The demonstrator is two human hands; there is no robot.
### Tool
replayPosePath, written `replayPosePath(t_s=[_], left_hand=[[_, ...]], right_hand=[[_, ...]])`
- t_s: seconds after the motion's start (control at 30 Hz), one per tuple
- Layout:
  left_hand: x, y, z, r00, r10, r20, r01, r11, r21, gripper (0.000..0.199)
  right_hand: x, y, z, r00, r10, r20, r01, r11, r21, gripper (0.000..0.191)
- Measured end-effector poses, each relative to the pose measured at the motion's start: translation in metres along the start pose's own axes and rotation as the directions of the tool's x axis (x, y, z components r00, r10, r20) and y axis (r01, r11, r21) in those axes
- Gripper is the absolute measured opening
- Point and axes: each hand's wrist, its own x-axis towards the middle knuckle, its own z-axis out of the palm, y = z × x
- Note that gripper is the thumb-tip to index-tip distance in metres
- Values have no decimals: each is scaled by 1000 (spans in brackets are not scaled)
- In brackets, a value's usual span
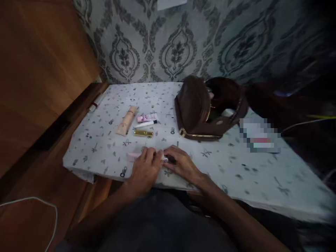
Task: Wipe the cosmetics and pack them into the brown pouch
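Note:
Near the table's front edge, my left hand (147, 168) is closed on a pale pink tube (133, 156) that lies sideways. My right hand (182, 163) meets it from the right, its fingers pinched around the tube's clear and silvery end (165, 159). The fingers hide the middle of the tube. Beyond my hands lie a gold tube (143, 133), a white pen-like tube with a black tip (146, 124), a small pink and white packet (147, 117) and a peach squeeze tube (127, 120).
An open brown bag (195, 105) with a gold zip stands at the back right of the patterned white table (162, 94). A blurred-out item (259, 136) lies right of it. Wooden furniture (39, 70) borders the left side, and a patterned wall is behind.

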Motion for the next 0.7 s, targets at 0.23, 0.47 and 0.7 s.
replayPosePath(t_s=[0.23,0.47,0.7], left_hand=[[-31,-57,-22,984,-177,7,177,984,28,30],[-48,-82,-25,966,-228,124,259,886,-385,29],[-30,-97,-26,986,-167,-18,146,903,-405,25]], right_hand=[[2,-2,-2,998,43,53,-43,999,-5,12],[3,-4,-6,993,59,106,-58,998,-9,31],[10,-7,-9,1000,3,-28,-4,999,-37,21]])
